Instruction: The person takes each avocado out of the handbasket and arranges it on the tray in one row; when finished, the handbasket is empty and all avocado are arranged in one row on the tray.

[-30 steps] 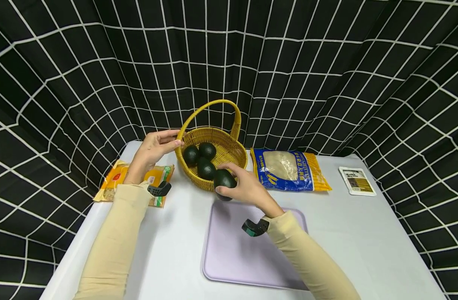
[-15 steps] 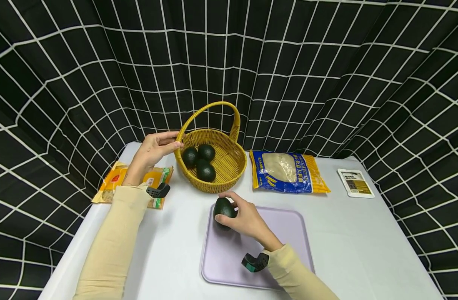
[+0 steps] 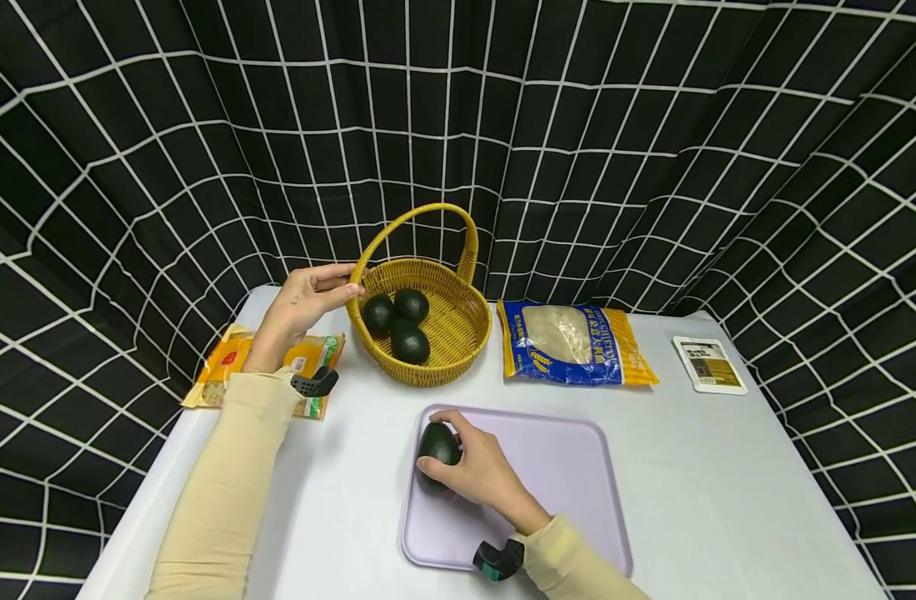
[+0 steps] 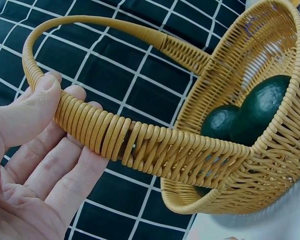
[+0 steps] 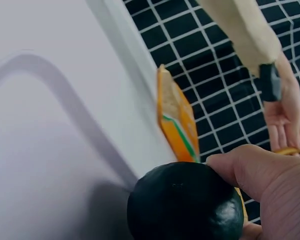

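A dark green avocado (image 3: 438, 446) is gripped between the thumb and fingers of my right hand (image 3: 478, 467), over the left part of a lilac tray (image 3: 563, 483). Whether its underside touches the tray is hard to tell. In the right wrist view the avocado (image 5: 185, 202) fills the bottom, with the thumb against its side. My left hand (image 3: 302, 302) pinches the handle (image 4: 85, 122) of a yellow wicker basket (image 3: 465, 333), thumb on one side and fingers behind. Three more avocados (image 3: 410, 342) lie together in the basket's left half.
An orange food packet (image 3: 228, 358) lies under the left forearm. Right of the basket is a blue and yellow packet (image 3: 563, 342), and farther right a small white packet (image 3: 708, 365). A black gridded curtain (image 3: 458, 125) surrounds the white table (image 3: 698, 467).
My right hand has carried the avocado from the basket's front rim toward me, over the tray's left part. The left hand keeps its hold on the basket handle.
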`<state>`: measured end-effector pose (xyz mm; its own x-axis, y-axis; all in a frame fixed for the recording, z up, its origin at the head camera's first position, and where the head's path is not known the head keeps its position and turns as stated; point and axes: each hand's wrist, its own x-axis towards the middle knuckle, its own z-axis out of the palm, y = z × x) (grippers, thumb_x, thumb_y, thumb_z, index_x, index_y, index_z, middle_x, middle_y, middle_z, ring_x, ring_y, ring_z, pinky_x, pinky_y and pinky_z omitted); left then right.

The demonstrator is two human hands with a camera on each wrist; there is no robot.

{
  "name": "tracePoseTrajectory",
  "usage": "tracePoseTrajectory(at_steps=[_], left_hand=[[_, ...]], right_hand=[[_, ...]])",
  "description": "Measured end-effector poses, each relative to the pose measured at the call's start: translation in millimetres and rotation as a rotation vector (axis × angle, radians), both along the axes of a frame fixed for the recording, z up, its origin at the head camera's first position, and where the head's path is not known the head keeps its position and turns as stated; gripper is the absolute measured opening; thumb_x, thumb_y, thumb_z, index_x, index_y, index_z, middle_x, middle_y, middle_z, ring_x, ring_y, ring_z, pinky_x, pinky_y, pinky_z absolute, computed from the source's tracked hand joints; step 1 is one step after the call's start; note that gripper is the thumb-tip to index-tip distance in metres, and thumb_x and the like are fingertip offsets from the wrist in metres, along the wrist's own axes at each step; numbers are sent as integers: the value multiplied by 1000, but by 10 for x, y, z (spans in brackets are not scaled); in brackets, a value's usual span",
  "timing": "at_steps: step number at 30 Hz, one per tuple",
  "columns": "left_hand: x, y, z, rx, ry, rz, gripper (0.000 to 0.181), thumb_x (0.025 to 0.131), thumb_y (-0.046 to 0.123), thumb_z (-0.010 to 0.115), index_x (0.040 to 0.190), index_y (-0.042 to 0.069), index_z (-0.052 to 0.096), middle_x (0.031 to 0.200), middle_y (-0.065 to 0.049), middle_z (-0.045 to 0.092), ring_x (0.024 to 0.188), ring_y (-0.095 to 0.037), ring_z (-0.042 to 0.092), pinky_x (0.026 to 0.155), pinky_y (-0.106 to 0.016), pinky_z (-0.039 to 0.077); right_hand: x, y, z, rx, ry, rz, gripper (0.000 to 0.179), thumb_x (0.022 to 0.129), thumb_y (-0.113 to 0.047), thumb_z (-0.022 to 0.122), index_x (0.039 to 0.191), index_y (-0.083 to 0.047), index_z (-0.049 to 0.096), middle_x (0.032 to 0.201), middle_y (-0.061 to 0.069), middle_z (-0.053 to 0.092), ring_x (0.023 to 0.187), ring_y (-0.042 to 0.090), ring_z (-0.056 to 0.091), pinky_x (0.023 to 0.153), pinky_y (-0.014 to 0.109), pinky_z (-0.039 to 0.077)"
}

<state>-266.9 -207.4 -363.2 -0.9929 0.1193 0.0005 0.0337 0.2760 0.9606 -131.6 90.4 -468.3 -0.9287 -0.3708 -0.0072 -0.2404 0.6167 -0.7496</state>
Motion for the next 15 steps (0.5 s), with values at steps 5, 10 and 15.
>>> tracePoseTrajectory(at_steps=[5, 10, 15], left_hand=[[6, 6, 15, 8, -4, 1, 49, 100, 22, 66, 146, 8, 55, 114, -1, 75, 99, 0, 68, 115, -44, 44], [17, 13, 19, 12, -17, -8, 51, 100, 23, 66, 147, 9, 54, 112, 2, 75, 100, 0, 68, 117, -46, 41], [14, 8, 8, 10, -6, -13, 50, 100, 22, 65, 147, 8, 54, 114, -2, 74, 100, -1, 68, 116, -45, 42]], right_hand=[[43, -36, -39, 15, 22, 14, 56, 84, -36, 80, 131, -17, 57, 107, 9, 72, 86, 18, 65, 66, 30, 54], [70, -63, -59, 28, 30, 9, 56, 83, -35, 80, 131, -16, 57, 108, 9, 72, 87, 19, 66, 66, 30, 54], [106, -89, -67, 47, 32, 7, 56, 83, -37, 80, 130, -18, 57, 105, 10, 71, 87, 19, 65, 67, 31, 53]])
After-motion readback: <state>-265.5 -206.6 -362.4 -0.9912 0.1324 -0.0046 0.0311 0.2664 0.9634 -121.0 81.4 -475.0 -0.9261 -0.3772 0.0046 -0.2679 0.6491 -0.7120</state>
